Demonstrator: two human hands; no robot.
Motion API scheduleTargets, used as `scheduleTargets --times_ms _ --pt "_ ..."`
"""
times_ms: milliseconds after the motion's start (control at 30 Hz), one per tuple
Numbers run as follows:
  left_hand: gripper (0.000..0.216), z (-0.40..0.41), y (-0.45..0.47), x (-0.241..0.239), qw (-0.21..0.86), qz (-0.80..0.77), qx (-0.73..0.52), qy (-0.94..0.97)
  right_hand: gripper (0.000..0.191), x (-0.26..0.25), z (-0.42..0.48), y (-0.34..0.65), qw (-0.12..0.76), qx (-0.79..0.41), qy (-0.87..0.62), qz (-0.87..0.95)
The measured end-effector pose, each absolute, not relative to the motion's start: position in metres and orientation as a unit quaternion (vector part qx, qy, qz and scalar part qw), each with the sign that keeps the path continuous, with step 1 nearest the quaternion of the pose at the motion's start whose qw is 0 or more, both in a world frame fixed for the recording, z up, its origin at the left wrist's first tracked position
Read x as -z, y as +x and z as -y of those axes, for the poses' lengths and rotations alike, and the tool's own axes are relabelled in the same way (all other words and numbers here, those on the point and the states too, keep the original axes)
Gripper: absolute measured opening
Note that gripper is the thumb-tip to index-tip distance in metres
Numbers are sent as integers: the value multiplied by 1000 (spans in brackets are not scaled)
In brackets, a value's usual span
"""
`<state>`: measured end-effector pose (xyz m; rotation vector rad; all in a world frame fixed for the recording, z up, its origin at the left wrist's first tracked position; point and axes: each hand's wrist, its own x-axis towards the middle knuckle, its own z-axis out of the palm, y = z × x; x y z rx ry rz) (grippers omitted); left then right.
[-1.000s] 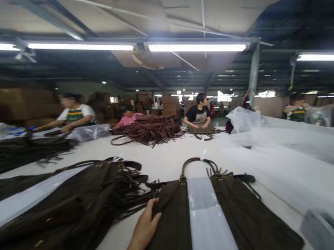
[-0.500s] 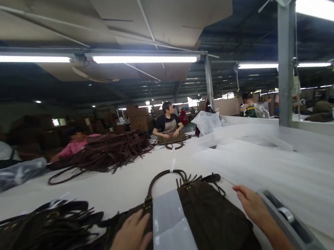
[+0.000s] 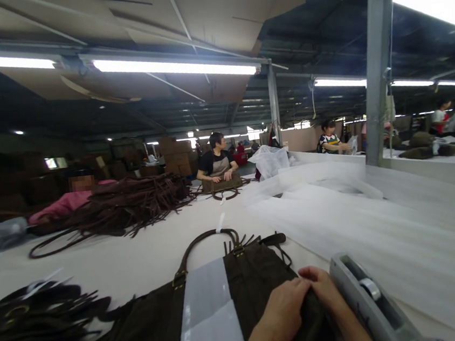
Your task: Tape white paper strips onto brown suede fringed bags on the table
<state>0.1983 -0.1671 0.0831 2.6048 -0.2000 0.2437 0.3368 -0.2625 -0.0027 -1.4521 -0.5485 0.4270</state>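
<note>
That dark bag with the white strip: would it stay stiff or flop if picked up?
The bag would probably sag, since it lies low with an uneven, soft-looking outline. Its handle seems somewhat stiffer, forming a rounded arc. The thin strands by its top edge splay loosely, so they would likely dangle.

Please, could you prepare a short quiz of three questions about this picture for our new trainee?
1. True or false: the left hand is gripping the looped handle of the dark bag.
2. Which item stands just beside the right hand? (a) a mug (b) a grey tape dispenser (c) a pair of scissors
3. What lies over the middle of the bag's front?

Key: 1. False. 2. b. 3. A pale strip.
</note>
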Motion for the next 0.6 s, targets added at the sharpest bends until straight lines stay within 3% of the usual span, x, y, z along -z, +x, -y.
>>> scheduleTargets --times_ms 133,267,367,600 --pt "26 161 198 -77 243 25 -138 960 40 3 257 338 692 -183 -653 250" --pt "26 162 191 -77 309 69 -172 933 45 4 252 337 691 -194 -648 254" --pt "41 164 190 -73 317 113 -157 929 49 6 252 337 687 -196 -656 243" --pt "22 163 184 -61 199 62 -211 955 42 2 258 338 684 -200 -653 257"
